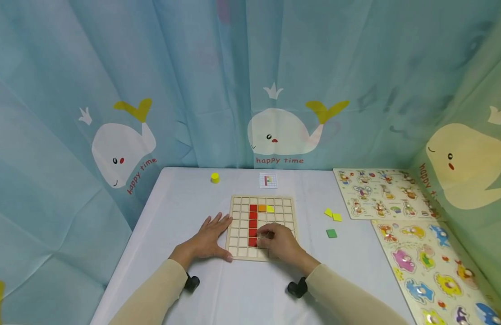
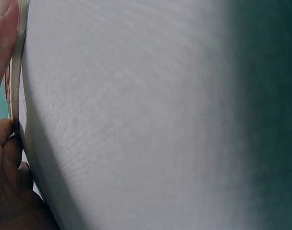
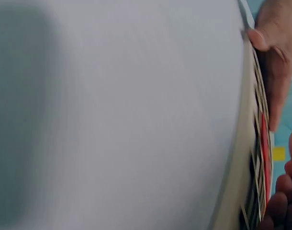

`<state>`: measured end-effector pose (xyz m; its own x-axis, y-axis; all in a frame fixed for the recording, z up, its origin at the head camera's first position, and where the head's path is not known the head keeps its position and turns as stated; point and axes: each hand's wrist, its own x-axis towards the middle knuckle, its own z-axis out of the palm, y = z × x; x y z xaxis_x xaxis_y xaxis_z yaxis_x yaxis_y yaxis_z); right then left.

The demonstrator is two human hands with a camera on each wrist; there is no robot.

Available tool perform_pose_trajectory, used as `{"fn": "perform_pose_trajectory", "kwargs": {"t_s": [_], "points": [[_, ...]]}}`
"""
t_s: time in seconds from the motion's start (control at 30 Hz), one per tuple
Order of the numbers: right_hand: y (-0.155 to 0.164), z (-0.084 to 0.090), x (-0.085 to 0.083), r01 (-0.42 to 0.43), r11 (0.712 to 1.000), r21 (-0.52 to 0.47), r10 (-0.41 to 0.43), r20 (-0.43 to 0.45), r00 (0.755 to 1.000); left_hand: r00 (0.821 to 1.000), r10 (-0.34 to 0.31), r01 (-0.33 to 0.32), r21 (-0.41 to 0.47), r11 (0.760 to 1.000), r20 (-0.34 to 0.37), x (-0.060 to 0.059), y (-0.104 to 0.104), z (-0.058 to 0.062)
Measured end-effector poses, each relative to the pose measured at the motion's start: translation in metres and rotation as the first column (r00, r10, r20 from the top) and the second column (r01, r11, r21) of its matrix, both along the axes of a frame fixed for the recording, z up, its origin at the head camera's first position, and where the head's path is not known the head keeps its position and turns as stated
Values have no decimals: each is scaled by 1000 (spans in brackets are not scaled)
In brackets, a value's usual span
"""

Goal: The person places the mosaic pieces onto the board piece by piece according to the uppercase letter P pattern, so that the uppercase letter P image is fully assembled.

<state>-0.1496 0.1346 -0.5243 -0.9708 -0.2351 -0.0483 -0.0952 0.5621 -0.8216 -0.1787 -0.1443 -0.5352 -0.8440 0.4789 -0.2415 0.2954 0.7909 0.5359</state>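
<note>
A wooden grid board lies flat on the table, with a column of red square tiles in its cells. An orange tile and a yellow tile continue rightward from the column's top. My left hand is spread flat beside the board, thumb and fingertips at its left edge. Over the lower right of the board is my right hand, fingers loosely bent, thumb and index tips at the lowest red tiles. No piece shows between them. The left hand also appears in the right wrist view.
A small printed pattern card lies behind the board, and a yellow cylinder is at the back left. Right of the board are yellow pieces and a green tile. Two picture puzzle boards cover the table's right side.
</note>
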Motion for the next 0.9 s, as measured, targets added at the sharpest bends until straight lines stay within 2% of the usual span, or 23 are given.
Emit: {"fn": "perform_pose_trajectory", "kwargs": {"t_s": [0.13,0.27,0.67,0.9], "points": [[15,5,-5,11,999,-47,-10,8,1000,1000,1,-1,-5,1000,-2,0,0,-1],[33,9,-10,59,997,-49,-59,1,998,1000,1,-1,-4,1000,-9,0,1,-2],[115,20,-17,236,969,69,-228,-105,968,1000,4,-4,9,1000,-20,0,1,-4],[163,20,-15,267,960,85,-264,-48,963,1000,5,-5,-3,1000,-18,0,1,-2]]}}
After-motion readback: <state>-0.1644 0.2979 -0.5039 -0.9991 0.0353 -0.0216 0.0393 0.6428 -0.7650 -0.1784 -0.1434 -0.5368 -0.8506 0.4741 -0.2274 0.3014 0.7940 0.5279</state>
